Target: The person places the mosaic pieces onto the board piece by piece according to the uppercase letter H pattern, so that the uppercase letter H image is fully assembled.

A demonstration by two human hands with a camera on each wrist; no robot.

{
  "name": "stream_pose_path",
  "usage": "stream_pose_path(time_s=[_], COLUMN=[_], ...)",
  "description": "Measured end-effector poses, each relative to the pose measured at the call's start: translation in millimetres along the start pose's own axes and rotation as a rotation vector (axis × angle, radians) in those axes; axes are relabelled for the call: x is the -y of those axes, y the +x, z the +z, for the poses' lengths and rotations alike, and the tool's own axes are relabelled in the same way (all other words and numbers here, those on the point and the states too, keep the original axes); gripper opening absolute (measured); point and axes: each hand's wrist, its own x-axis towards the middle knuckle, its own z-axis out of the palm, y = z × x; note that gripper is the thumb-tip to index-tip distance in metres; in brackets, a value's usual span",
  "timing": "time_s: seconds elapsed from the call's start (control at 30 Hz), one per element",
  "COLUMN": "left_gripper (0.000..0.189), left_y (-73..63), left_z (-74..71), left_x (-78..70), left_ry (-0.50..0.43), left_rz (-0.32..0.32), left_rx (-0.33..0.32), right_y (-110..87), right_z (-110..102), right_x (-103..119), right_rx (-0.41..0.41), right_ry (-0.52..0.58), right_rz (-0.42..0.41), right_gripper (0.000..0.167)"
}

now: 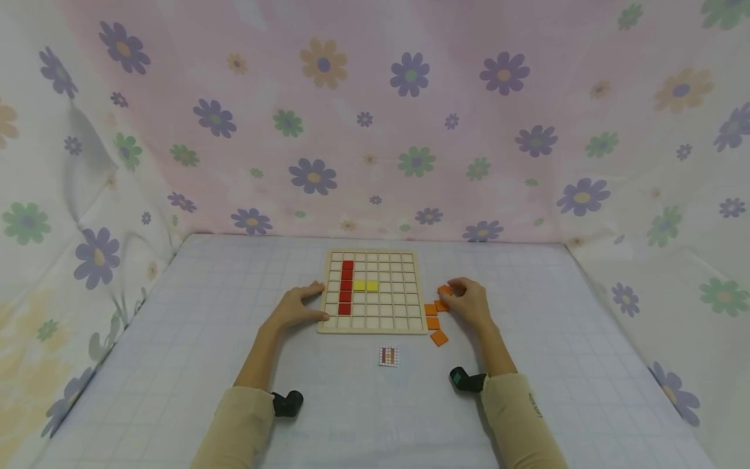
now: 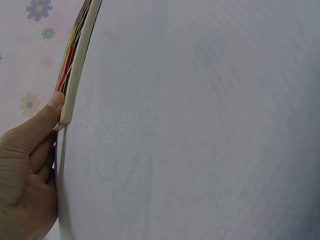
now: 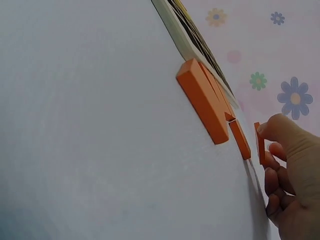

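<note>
A wooden grid board [image 1: 393, 319] lies on the table, with a column of several red tiles [image 1: 346, 286] on its left side and two yellow tiles [image 1: 366, 285] just right of them. At the board's left edge, my left hand [image 1: 292, 307] rests with thumb and fingers spread, touching the frame near its lower corner. To the right of the board, my right hand [image 1: 472, 303] pinches an orange tile [image 3: 260, 145] between thumb and fingers, slightly off the table. More loose orange tiles [image 1: 432, 323] lie between that hand and the board.
A small printed card [image 1: 389, 356] with a coloured grid pattern lies in front of the board. Flowered cloth [image 1: 363, 130] hangs behind and along both sides of the table [image 1: 222, 293]. Black devices [image 1: 287, 404] are worn on both wrists.
</note>
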Motion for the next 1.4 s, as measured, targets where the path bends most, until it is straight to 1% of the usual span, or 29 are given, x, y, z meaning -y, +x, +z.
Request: stream_pose_path(time_s=[0.13, 0.27, 0.47, 0.63, 0.7, 0.87, 0.97, 1.1, 1.23, 1.33, 1.4], left_gripper=[0.078, 0.077, 0.078, 0.078, 0.078, 0.077, 0.078, 0.078, 0.078, 0.079, 0.079], left_y=[-0.3, -0.5, -0.7, -0.7, -0.6, 0.2, -0.2, -1.1, -0.5, 1.5, 2.7], left_z=[-1.1, -1.7, -1.4, 0.0, 0.6, 1.2, 0.2, -1.3, -1.1, 0.4, 1.2], left_x=[-0.1, -0.6, -1.6, -2.0, -2.1, -1.3, -0.5, 0.3, 1.9, 3.4, 3.8], left_ry=[0.008, 0.013, 0.005, -0.003, -0.004, 0.011, 0.015, 0.006, -0.005, 0.005, 0.02], left_rz=[-0.003, -0.001, 0.001, -0.009, -0.009, -0.008, -0.014, -0.017, -0.012, -0.014, -0.01], left_rx=[-0.001, -0.002, -0.003, -0.004, -0.006, -0.004, -0.009, -0.015, -0.009, -0.003, -0.002], right_y=[4.0, 11.1, 29.2, 44.2, 48.8, 57.4, 62.9, 70.4, 76.1, 78.3, 79.3], right_z=[2, 7, 24, 42, 49, 63, 69, 76, 83, 87, 89], right_x=[5, 14, 27, 37, 40, 46, 49, 53, 55, 55, 56], right_rx=[0.003, 0.009, 0.059, 0.122, 0.154, 0.2, 0.203, 0.207, 0.239, 0.263, 0.264], right_ry=[0.056, 0.07, 0.114, 0.173, 0.195, 0.159, 0.122, 0.104, 0.085, 0.071, 0.071], right_rz=[-0.038, -0.108, -0.184, -0.18, -0.149, -0.103, -0.139, -0.194, -0.188, -0.167, -0.165], right_gripper=[0.031, 0.027, 0.027, 0.03, 0.033, 0.033, 0.031, 0.028, 0.028, 0.029, 0.029])
